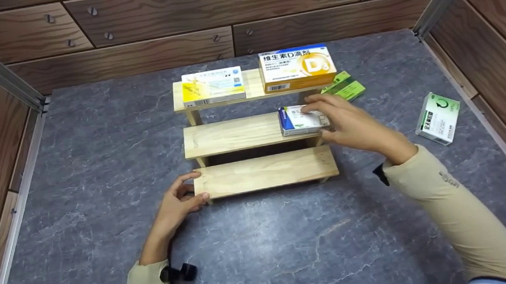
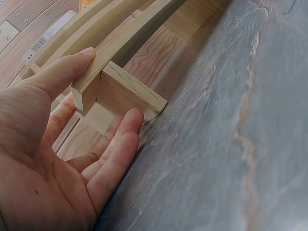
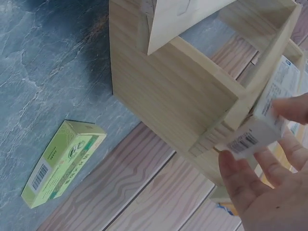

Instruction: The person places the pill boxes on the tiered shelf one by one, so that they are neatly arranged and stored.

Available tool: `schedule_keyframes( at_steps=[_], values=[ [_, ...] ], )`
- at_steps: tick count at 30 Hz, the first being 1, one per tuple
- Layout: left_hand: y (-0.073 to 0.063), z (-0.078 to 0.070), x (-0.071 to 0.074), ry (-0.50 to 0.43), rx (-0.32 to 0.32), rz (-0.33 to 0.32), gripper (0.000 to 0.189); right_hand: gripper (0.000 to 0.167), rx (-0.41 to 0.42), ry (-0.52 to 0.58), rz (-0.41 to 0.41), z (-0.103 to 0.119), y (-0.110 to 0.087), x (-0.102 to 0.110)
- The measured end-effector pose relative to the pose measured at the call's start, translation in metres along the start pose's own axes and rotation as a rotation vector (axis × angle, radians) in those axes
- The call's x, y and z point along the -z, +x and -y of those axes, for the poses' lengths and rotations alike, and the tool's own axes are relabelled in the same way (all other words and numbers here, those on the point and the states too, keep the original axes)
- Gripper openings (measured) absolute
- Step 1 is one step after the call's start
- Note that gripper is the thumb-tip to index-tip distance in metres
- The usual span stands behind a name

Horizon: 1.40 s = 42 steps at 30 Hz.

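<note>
A three-step wooden display rack stands on the dark marbled surface. My left hand grips the left end of its lowest step; in the left wrist view the thumb lies on the edge of the board, with the other fingers around its end. On the right part of the middle step sits a small white and blue medicine box. My right hand holds it by its right end, fingers on top and thumb at the front corner. The right wrist view shows the box's barcode end between thumb and fingers.
On the top step lie a yellow and white box at left and an orange and white vitamin D box at right. A green box lies behind the rack's right side. Farther right is a green and white box. Wood-patterned walls border the surface.
</note>
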<state>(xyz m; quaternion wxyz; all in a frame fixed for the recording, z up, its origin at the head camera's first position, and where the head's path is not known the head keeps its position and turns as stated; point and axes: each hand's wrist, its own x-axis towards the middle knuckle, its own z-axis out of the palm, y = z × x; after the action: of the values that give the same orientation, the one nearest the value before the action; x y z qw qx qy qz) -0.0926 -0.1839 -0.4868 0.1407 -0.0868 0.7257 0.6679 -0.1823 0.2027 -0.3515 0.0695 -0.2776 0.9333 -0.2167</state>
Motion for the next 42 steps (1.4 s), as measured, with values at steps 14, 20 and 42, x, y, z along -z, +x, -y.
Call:
schedule_keyframes(
  at_steps=[14, 20, 42],
  values=[
    [0.000, -0.001, 0.000, 0.000, -0.002, -0.003, 0.056, 0.051, -0.048, 0.101, -0.247, -0.042, -0.041, 0.023],
    [-0.001, -0.003, 0.002, 0.014, -0.010, 0.003, 0.055, 0.053, -0.187, 0.127, -0.322, -0.076, -0.062, 0.031],
    [-0.002, -0.001, -0.001, 0.006, -0.015, -0.010, 0.055, 0.081, -0.655, 0.265, -0.370, -0.192, -0.113, 0.028]
  ],
)
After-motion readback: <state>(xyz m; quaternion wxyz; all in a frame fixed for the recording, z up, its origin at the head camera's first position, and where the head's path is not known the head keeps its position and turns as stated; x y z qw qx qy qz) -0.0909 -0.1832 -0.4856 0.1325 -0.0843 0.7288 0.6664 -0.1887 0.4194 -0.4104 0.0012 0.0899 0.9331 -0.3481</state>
